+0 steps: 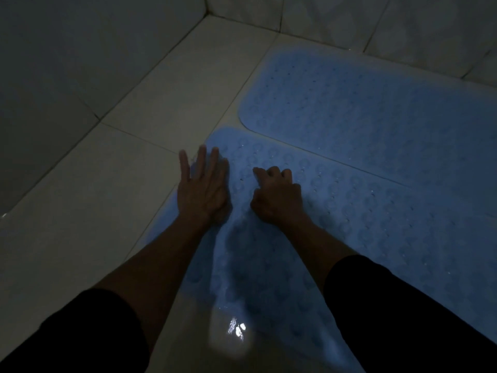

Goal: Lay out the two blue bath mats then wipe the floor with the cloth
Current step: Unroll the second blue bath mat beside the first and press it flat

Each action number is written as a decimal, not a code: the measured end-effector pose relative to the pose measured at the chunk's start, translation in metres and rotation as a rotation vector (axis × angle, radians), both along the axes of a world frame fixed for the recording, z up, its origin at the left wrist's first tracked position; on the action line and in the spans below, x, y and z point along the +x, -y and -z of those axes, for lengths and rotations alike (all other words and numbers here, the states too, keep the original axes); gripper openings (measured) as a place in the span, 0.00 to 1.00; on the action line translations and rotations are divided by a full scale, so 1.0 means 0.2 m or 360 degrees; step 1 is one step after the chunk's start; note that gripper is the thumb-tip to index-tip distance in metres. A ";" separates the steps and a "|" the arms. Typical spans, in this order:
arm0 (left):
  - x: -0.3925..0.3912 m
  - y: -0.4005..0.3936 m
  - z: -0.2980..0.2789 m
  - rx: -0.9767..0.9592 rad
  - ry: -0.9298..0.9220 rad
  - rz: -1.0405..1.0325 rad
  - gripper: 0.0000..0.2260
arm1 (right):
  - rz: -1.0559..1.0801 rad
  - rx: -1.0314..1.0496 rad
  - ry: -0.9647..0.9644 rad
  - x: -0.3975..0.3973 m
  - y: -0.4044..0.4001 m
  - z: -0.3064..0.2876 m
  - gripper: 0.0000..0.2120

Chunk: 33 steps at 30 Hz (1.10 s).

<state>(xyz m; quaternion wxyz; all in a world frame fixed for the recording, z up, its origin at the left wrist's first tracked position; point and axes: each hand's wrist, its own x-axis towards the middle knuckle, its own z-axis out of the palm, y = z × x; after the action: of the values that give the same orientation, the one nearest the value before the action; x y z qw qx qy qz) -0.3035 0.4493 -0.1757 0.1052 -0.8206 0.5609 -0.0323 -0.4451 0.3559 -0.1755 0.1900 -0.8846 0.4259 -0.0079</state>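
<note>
Two blue bath mats lie flat on the pale tiled floor in dim light. The far mat (376,109) reaches toward the back wall on the right. The near mat (363,211) lies in front of it, their edges almost touching. My left hand (201,187) rests flat with fingers spread on the near mat's left corner, partly over the floor. My right hand (277,195) sits beside it on the same mat, fingers curled under, pressing down. No cloth is in view.
Tiled walls (67,63) meet in a corner at the top centre. Bare floor tiles (94,197) stretch to the left of the mats. A bright wet reflection (236,331) shines on the floor near the bottom centre.
</note>
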 end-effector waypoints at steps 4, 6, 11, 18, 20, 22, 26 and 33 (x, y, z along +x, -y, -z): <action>-0.02 0.10 0.10 0.0073 -0.0534 -0.0108 0.30 | 0.0158 -0.0088 -0.0042 -0.03 0.08 0.07 0.28; -0.02 0.12 0.15 0.0109 -0.0650 -0.0170 0.29 | 0.0190 -0.0022 -0.0154 -0.07 0.13 0.12 0.31; -0.01 0.11 0.22 -0.0042 -0.0654 -0.0170 0.28 | 0.0198 0.0030 -0.0185 -0.13 0.17 0.22 0.32; 0.02 0.13 0.20 -0.0075 -0.0575 -0.0115 0.27 | 0.0256 -0.0096 -0.0092 -0.12 0.15 0.21 0.31; 0.06 0.16 0.17 -0.0176 -0.0446 -0.0013 0.27 | 0.0278 -0.0157 -0.0099 -0.10 0.17 0.21 0.32; 0.11 0.21 0.15 -0.0229 -0.0378 0.0076 0.28 | 0.0274 -0.0206 -0.0082 -0.05 0.23 0.21 0.33; 0.18 0.30 0.20 -0.0111 -0.0451 0.0160 0.30 | 0.0179 -0.0150 -0.0045 0.02 0.34 0.23 0.34; 0.18 0.31 0.24 -0.0148 -0.0487 0.0128 0.29 | 0.0172 -0.0225 -0.0027 0.01 0.34 0.26 0.36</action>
<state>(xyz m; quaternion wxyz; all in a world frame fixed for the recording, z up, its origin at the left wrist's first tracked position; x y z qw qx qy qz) -0.2682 0.3863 -0.2246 -0.0210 -0.7967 0.6007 0.0629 -0.4423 0.2886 -0.2279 0.1227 -0.8715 0.4730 -0.0407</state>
